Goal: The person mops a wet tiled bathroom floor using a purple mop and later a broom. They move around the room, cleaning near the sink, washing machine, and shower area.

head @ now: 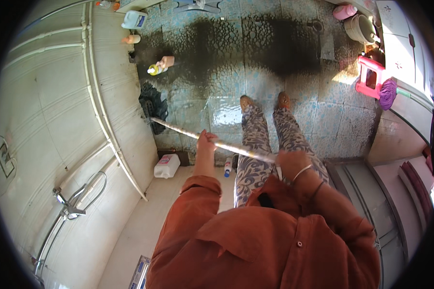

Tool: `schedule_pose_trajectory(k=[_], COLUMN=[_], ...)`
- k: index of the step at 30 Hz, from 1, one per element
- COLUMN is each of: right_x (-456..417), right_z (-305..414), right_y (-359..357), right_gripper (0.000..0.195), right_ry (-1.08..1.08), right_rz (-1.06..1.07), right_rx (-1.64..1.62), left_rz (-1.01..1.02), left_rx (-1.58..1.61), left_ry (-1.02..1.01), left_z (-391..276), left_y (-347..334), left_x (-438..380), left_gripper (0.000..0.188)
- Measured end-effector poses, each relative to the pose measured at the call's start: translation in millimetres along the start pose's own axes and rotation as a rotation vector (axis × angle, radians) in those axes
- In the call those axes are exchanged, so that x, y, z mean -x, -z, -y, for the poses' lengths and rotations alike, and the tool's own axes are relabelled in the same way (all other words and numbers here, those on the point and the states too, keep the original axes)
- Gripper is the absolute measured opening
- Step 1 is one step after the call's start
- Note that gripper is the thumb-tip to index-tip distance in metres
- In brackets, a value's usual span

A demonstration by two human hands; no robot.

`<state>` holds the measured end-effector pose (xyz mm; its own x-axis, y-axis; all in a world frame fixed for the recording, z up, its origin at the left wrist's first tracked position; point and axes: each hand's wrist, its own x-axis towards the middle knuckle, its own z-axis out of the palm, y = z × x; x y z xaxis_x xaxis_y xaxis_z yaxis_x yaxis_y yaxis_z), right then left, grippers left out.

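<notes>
Both of my hands grip a long pale pole (238, 149) with a shiny, wrapped-looking surface, which slants across in front of my legs. My left hand (205, 141) is closed around its middle. Nearer the upper end, close to my thighs, my right hand (292, 162) is shut on it and slightly blurred. The far end of the pole reaches a dark, ragged bundle (153, 104) on the floor against the left wall; whether the two are joined I cannot tell. Dark wet grime covers much of the blue-speckled tile floor (300, 47) beyond my feet.
A yellow-capped bottle (159, 67) lies on the dirty tiles. White jugs (135, 20) line the left side, one (167, 166) near the ledge. On the right are a bucket (358, 30), a pink stool (370, 77) and a purple mop head (388, 94). Pipes (97, 101) run along the left wall.
</notes>
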<state>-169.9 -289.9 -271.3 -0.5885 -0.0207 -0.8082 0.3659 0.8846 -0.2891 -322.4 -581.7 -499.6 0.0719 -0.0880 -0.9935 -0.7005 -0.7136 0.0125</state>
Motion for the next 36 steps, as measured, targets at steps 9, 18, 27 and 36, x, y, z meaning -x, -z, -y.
schedule_pose_trajectory(k=[9, 18, 27, 36], right_x=[71.9, -28.5, 64.4, 9.0], right_z=[-145.7, 79.5, -103.1, 25.7], right_y=[-10.2, -10.3, -21.7, -31.5], right_gripper=[0.012, 0.016, 0.02, 0.007], right_ry=[-0.003, 0.083, 0.037, -0.075], right_rz=[-0.013, 0.023, -0.099, -0.069], right_rx=[0.117, -0.181, 0.0, 0.011], left_rz=[0.194, 0.09, -0.027, -0.23], left_rx=[0.004, -0.53, -0.17, -0.242], left_ry=[-0.033, -0.4, -0.108, -0.122], left_z=[159.9, -75.8, 128.8, 12.6], left_y=[-22.3, -1.3, -5.0, -1.8], left_x=[84.0, -42.4, 49.7, -14.1], left_gripper=[0.036, 0.034, 0.038, 0.039])
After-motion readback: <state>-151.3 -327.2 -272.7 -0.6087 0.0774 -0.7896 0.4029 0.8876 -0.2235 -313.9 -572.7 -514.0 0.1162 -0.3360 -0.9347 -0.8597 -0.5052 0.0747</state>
